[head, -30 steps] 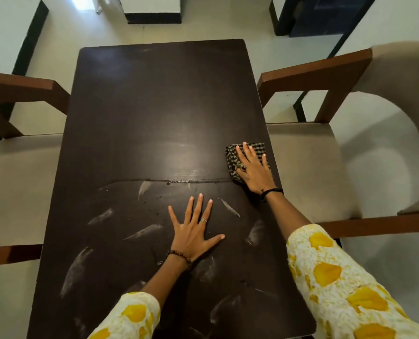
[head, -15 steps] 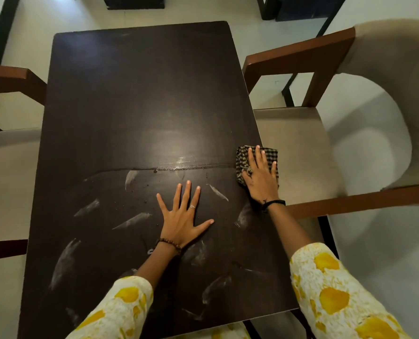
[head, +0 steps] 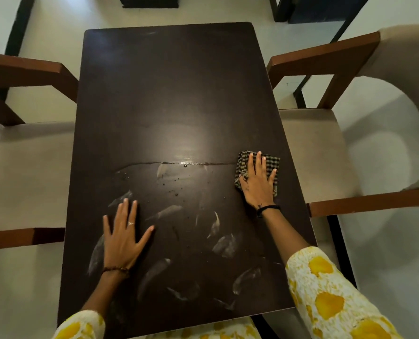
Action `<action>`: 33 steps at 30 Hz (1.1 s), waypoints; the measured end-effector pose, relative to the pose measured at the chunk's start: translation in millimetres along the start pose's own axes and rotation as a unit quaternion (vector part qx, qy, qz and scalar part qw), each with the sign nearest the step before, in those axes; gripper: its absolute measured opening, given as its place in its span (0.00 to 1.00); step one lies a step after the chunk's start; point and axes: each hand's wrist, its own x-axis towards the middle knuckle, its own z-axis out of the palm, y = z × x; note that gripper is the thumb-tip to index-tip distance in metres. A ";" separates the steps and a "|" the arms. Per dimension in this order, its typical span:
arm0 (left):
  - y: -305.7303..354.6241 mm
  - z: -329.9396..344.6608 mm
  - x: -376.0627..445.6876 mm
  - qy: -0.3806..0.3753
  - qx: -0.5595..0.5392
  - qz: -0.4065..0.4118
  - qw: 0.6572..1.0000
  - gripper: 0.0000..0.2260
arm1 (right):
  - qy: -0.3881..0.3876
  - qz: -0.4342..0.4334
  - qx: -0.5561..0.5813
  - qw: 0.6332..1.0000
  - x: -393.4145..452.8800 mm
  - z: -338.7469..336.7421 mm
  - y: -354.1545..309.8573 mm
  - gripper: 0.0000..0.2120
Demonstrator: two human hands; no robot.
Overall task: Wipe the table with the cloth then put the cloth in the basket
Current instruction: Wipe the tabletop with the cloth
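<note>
A dark brown table [head: 169, 94] fills the middle of the view, its near half marked with whitish smears and small droplets. The folded checked cloth [head: 273, 161] lies near the table's right edge, at the end of a thin wet line across the top. My right hand [head: 258, 184] presses flat on the cloth, fingers spread and covering most of it. My left hand [head: 124, 237] rests flat and empty on the near left part of the table. No basket is in view.
A wooden armchair with a beige seat [head: 27, 167] stands against the table's left side and another armchair [head: 311, 152] against its right side. Pale floor lies beyond the far end, with dark furniture [head: 321, 8] at the top right.
My left hand has slid from the table's middle toward its left side. The cloth under my right hand has stayed by the right edge, shifting only slightly. The view has moved.
</note>
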 end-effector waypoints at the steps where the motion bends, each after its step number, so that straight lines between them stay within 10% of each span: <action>1: -12.2 -2.9 -2.5 0.001 -0.002 -0.015 1.000 0.41 | 0.000 -0.005 -0.002 1.000 0.5 1.5 -9.1 0.32; 33: -69.3 0.7 -18.4 0.105 -0.129 -0.047 0.985 0.37 | -0.107 -0.335 -0.107 0.930 -16.5 89.8 -355.1 0.33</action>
